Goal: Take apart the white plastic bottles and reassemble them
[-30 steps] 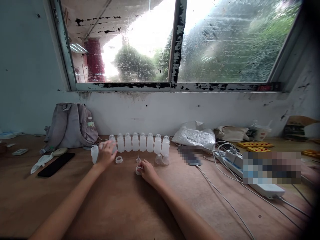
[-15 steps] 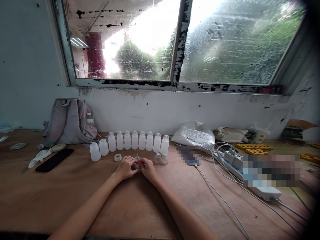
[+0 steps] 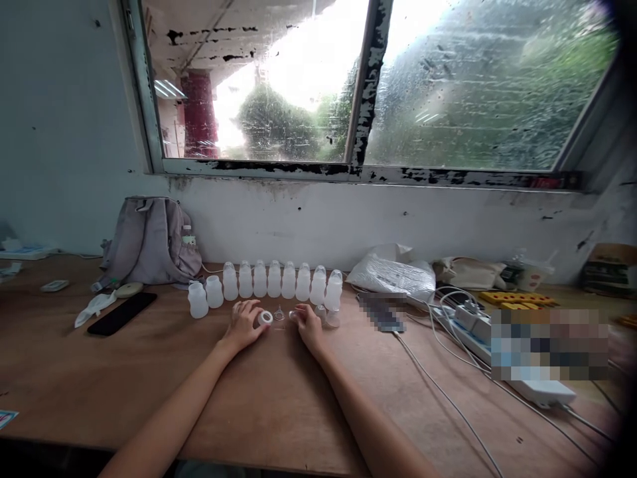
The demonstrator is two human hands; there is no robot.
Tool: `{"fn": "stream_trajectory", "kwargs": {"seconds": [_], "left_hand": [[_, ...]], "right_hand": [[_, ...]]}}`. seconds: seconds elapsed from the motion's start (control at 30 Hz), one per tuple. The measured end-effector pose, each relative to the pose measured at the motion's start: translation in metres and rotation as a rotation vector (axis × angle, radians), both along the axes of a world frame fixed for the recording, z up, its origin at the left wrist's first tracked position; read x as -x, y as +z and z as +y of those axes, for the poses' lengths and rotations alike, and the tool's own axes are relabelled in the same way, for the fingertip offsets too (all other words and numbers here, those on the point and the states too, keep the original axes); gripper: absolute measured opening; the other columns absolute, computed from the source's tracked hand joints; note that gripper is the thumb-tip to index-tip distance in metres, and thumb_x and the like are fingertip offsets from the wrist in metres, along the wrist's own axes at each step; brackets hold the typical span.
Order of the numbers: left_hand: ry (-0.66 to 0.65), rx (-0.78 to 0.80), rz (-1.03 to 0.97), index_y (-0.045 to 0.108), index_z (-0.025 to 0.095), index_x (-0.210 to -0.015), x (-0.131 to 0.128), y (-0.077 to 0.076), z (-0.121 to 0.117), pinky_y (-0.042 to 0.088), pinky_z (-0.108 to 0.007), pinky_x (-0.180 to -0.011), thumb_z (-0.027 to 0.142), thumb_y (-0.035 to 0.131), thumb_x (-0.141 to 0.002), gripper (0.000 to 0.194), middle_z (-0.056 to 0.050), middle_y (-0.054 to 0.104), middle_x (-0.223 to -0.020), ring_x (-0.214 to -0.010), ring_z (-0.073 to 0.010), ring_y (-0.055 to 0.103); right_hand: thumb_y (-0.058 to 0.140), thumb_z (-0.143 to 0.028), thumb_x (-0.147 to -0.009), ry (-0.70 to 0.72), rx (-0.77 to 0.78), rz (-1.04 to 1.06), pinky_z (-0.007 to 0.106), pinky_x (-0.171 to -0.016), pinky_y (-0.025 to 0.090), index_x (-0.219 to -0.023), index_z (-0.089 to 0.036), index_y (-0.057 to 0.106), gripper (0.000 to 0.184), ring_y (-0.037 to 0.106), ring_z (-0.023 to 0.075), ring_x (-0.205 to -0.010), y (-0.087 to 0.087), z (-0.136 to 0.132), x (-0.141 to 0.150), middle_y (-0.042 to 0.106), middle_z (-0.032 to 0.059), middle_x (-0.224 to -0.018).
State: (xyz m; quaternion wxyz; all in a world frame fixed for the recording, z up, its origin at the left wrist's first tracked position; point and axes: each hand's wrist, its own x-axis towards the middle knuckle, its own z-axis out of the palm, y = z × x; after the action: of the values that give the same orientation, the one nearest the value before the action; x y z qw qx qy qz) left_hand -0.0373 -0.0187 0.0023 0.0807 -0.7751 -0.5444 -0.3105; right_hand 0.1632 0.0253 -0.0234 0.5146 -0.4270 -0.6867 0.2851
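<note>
My left hand (image 3: 243, 323) is closed on a white bottle collar ring (image 3: 265, 318), held by its edge with the opening showing. Between the hands a clear bottle teat (image 3: 279, 313) stands upright on the wooden table. My right hand (image 3: 309, 325) pinches a small see-through piece (image 3: 293, 315), mostly hidden by the fingers; its kind is unclear. Behind the hands stands a row of frosted baby bottles (image 3: 274, 279), several with clear caps on top. Two open-necked bottles (image 3: 198, 302) are at the left end. Clear domed caps (image 3: 332, 320) sit just right of my right hand.
A grey backpack (image 3: 149, 239), a black phone (image 3: 122, 314) and a white crumpled wrapper (image 3: 94, 309) lie at the left. To the right are a silvery plastic bag (image 3: 395, 273), a blurred phone on a cable, and a white power strip (image 3: 540, 387) with cords. A window is above.
My hands have moved apart. My left hand has taken up the collar ring that lay on the table. My right hand has shifted right with a small clear piece. The view has turned slightly left.
</note>
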Motion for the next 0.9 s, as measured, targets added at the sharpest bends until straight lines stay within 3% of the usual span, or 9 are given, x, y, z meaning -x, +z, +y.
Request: {"fn": "stream_trajectory", "kwargs": {"seconds": [0.13,0.23,0.4,0.53,0.67,0.9], "left_hand": [[0.205,0.004,-0.01,0.058,0.021,-0.103,0.012,-0.011,0.01,0.018,-0.052,-0.097,0.041,0.05,-0.077,0.034,-0.013,0.047,-0.122,-0.114,-0.0296,0.037],[0.276,0.034,0.008,0.056,0.02,-0.107,0.015,-0.017,0.014,0.015,-0.057,-0.096,0.042,0.047,-0.078,0.038,-0.014,0.047,-0.124,-0.116,-0.0313,0.036],[0.253,0.083,0.077,0.039,0.023,-0.127,0.011,-0.019,0.013,0.012,-0.051,-0.101,0.048,0.042,-0.079,0.054,-0.009,0.038,-0.135,-0.124,-0.0272,0.027],[0.201,0.156,0.139,0.037,0.028,-0.129,0.01,-0.019,0.011,0.012,-0.048,-0.103,0.053,0.038,-0.079,0.055,-0.005,0.033,-0.139,-0.127,-0.0253,0.025],[0.222,0.231,0.162,0.036,0.023,-0.13,0.011,-0.021,0.012,0.021,-0.045,-0.1,0.056,0.031,-0.081,0.06,-0.01,0.035,-0.137,-0.126,-0.0275,0.028],[0.298,0.275,0.177,0.031,0.016,-0.132,0.01,-0.023,0.015,0.02,-0.046,-0.101,0.057,0.025,-0.082,0.065,-0.013,0.031,-0.138,-0.128,-0.0287,0.023]], "right_hand": [[0.05,-0.016,-0.07,-0.083,-0.051,-0.133,0.031,-0.07,0.043,-0.086,-0.018,0.055,0.017,0.058,0.0198,-0.074,-0.005,0.005,0.002,0.063,0.0045,-0.076],[0.048,-0.012,-0.07,-0.111,-0.1,-0.227,0.03,-0.07,0.041,-0.08,-0.018,0.056,0.014,0.056,0.0196,-0.073,-0.005,0.006,0.006,0.061,0.0047,-0.075],[0.047,-0.009,-0.071,-0.191,-0.155,-0.308,0.032,-0.075,0.04,-0.079,-0.016,0.058,0.016,0.054,0.0218,-0.082,-0.007,0.009,0.007,0.057,0.01,-0.087],[0.046,-0.008,-0.071,-0.216,-0.165,-0.342,0.031,-0.073,0.042,-0.087,-0.015,0.056,0.021,0.054,0.0202,-0.076,-0.012,0.012,0.006,0.057,0.0092,-0.085],[0.046,-0.007,-0.07,-0.22,-0.18,-0.353,0.031,-0.071,0.043,-0.089,-0.014,0.054,0.021,0.054,0.0199,-0.076,-0.014,0.016,0.008,0.058,0.0097,-0.085],[0.044,-0.006,-0.069,-0.177,-0.215,-0.337,0.03,-0.069,0.044,-0.086,-0.014,0.054,0.022,0.056,0.0189,-0.074,-0.015,0.023,0.012,0.059,0.0094,-0.084]]}}
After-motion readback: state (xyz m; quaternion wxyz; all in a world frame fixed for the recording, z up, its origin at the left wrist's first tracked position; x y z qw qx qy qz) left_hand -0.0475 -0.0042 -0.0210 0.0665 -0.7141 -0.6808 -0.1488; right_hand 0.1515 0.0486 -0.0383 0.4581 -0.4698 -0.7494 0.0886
